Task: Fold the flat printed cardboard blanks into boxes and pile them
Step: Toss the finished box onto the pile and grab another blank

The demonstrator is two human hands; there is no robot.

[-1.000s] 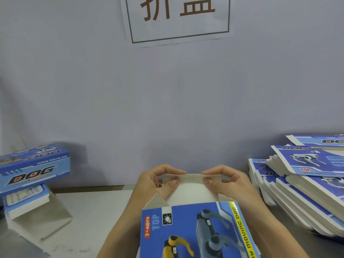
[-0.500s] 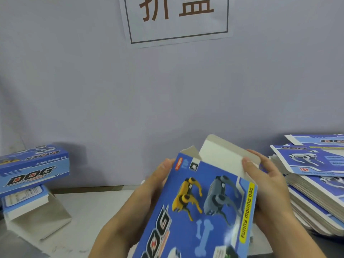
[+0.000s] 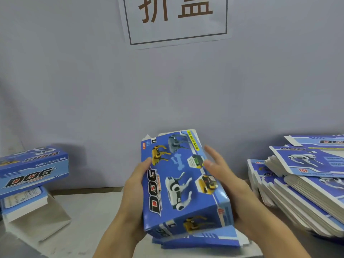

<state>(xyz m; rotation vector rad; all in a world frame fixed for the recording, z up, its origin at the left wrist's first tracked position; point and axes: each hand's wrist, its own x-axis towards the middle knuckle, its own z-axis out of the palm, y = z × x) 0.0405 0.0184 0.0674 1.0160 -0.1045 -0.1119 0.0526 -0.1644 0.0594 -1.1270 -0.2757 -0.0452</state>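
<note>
I hold a blue printed box (image 3: 178, 185) with toy dogs on its face in front of me, long side pointing away, above the table. My left hand (image 3: 136, 189) grips its left edge, thumb on the printed face. My right hand (image 3: 225, 181) supports the right side from beneath, its fingers spread along the edge. White flaps stick out at the far end. A folded box (image 3: 33, 167) sits on the pile at the left. Stacks of flat blanks (image 3: 305, 185) lie at the right.
More blue blanks (image 3: 201, 239) lie on the table under the held box. Beneath the folded box at the left rests another box (image 3: 24, 200) and white cardboard (image 3: 37, 218). A wall with a paper sign (image 3: 176, 19) stands close behind the grey table (image 3: 89, 211).
The box has swung up and over so its full printed face points at me; the far flap that stood open now lies lower. Both hands have shifted from the far flap to the long sides.
</note>
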